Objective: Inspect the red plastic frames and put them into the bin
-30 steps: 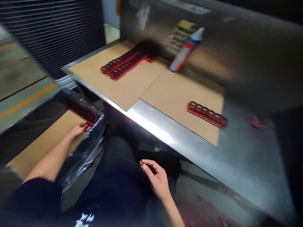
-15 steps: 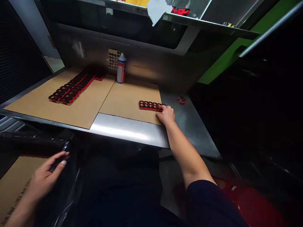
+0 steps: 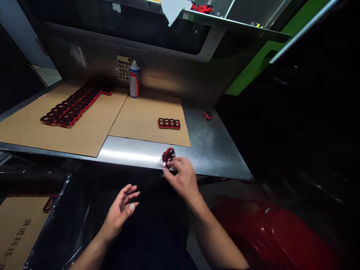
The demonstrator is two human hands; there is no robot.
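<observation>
My right hand (image 3: 182, 176) pinches a small black-and-red plastic frame part (image 3: 169, 156) above the table's front edge; motion blurs it a little. My left hand (image 3: 120, 212) is raised in front of my body, fingers apart, with nothing in it. Beyond the right hand, a short row of black-and-red frame parts (image 3: 169, 123) lies on the right cardboard sheet (image 3: 140, 127). On the left cardboard sheet (image 3: 78, 140) are two long rows of like parts (image 3: 71, 107). One single part (image 3: 208, 115) sits on bare metal to the right.
A spray can (image 3: 134, 80) stands at the back of the metal table (image 3: 219, 150). Down on the left is a plastic-lined box with cardboard (image 3: 21, 228) and one frame part (image 3: 49, 204). A shiny red object (image 3: 281, 236) is at lower right.
My right hand has lifted a frame part off the row and drawn it toward me, leaving the row shorter. My left hand has come up and right from the plastic-lined box.
</observation>
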